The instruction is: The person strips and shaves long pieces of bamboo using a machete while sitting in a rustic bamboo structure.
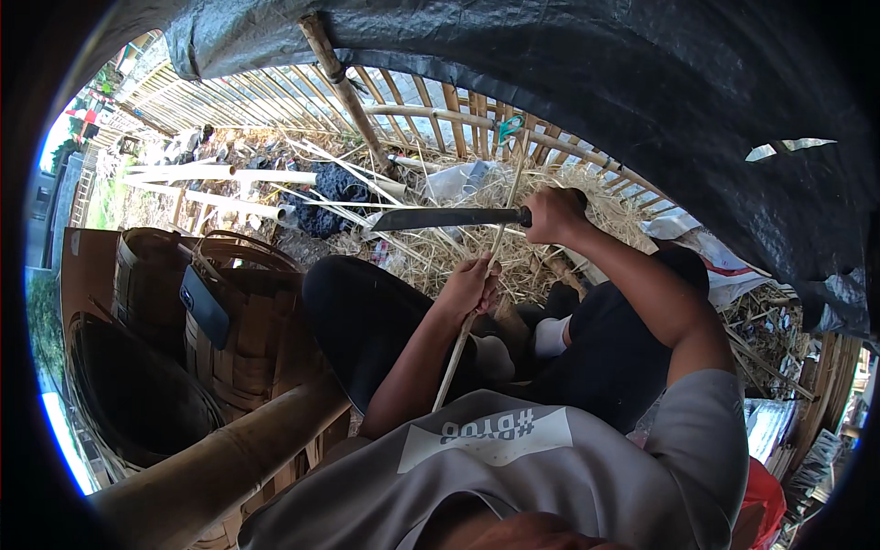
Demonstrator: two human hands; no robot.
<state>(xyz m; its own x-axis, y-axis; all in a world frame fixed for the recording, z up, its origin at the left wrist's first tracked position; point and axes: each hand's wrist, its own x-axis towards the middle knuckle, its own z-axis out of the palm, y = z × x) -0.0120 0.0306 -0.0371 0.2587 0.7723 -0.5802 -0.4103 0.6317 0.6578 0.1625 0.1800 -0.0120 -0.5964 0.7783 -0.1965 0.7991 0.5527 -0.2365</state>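
Note:
My right hand (554, 216) is wrapped round the handle of a machete (440, 218), whose long dark blade points left and lies across a thin bamboo strip (452, 364). Below the blade, my left hand (469, 286) is closed on that strip, which slants from my chest up and away past the machete. Whether the edge bites into the bamboo cannot be made out. Both hands are in front of my bent knees, over a heap of pale shavings (587, 197).
Woven baskets (247, 357) stand at my left, with a phone (203, 307) on one. A thick bamboo pole (229, 458) runs beside me. Cut bamboo lengths (247, 209) lie ahead, before a slatted fence (266, 96). Dark sheeting (642, 82) hangs overhead, held by a post (344, 92).

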